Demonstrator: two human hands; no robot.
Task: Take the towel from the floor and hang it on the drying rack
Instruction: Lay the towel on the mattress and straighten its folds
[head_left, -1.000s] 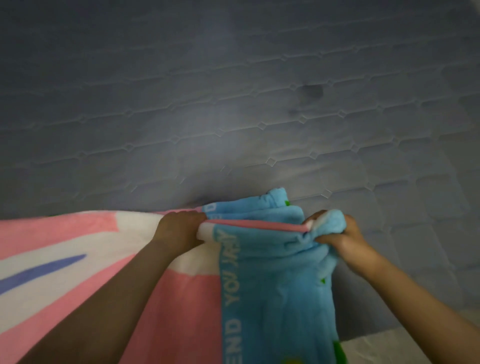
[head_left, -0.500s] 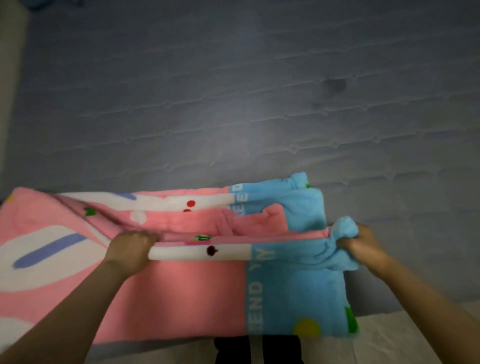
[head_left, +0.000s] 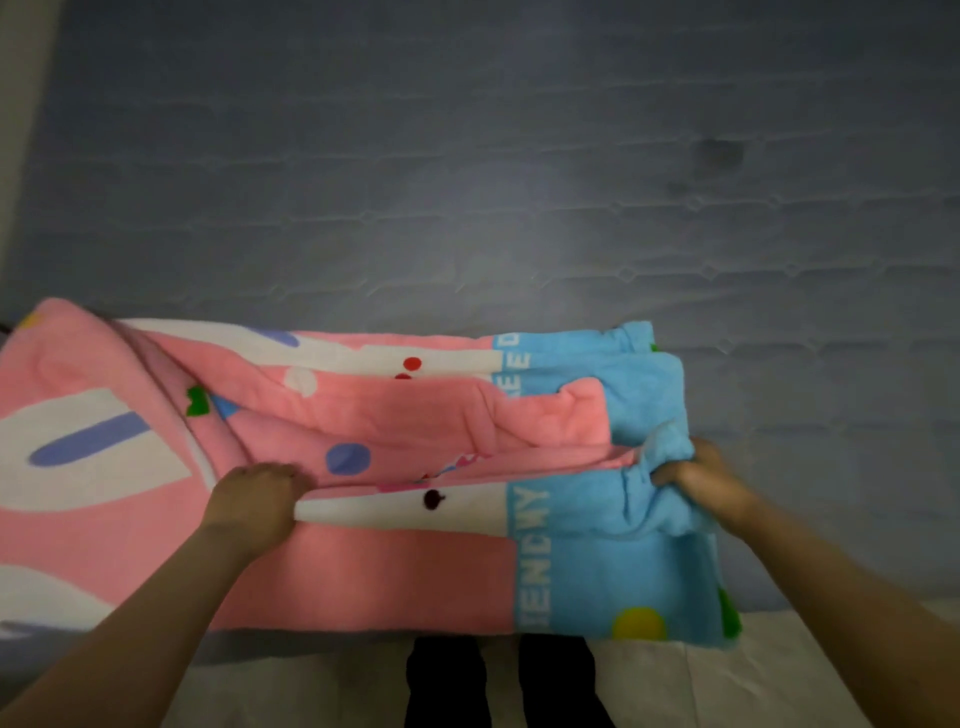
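Gripping the soft pink, white and blue printed towel along its top fold, your left hand is clenching the pink part while your right hand is bunching the blue end. It's hanging in front of you, long axis running left to right. The loose left portion is sagging and could drag, I reckon.

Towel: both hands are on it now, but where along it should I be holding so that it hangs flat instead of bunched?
Probably the top edge of the towel, gripped from above. The left hand grips that edge where it runs straight. The right hand grips a wadded blue clump, so I would shift it out to the blue end's corner to pull the folds flat.
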